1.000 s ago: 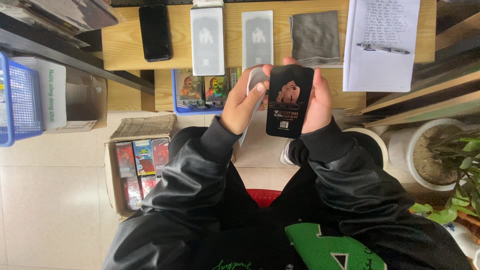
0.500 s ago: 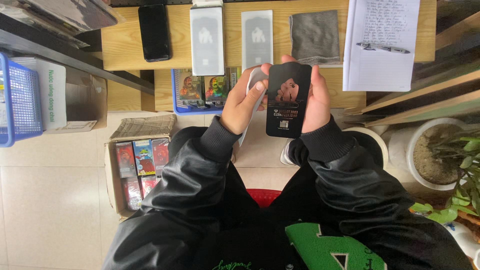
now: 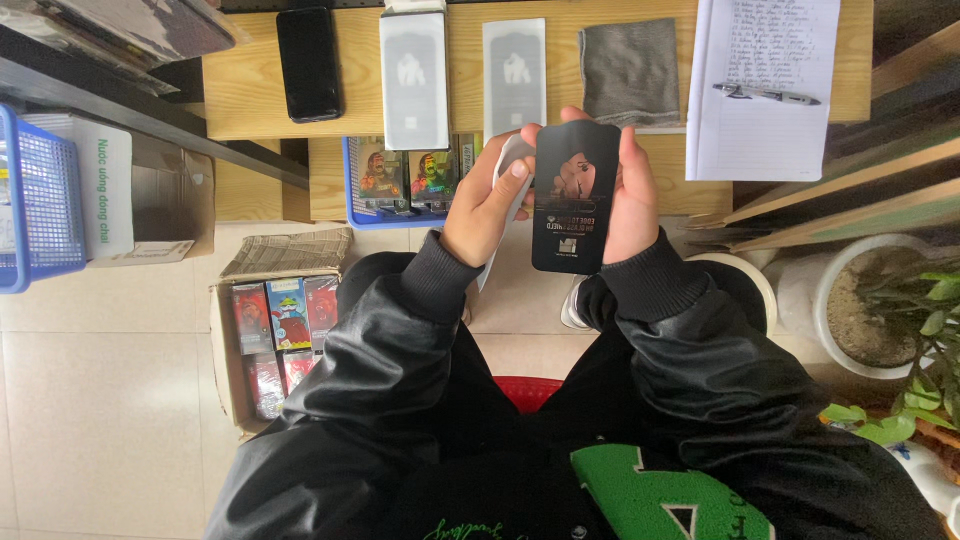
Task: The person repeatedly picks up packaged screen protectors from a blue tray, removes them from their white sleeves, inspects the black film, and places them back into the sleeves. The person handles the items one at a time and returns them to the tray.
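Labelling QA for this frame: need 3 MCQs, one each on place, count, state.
1. Where does the pen lie?
A. on the lined paper
B. on the grey cloth
C. in the blue basket

2. How many pale flat sleeves lie on the bench between phone and cloth?
A. one
B. two
C. four

3. The black flat packet is
A. on the floor
B. held by both hands
C. in the carton

Key: 1 A, pen rests across the sheet; 2 B, two lie side by side; 3 B, left hand and right hand grip it.
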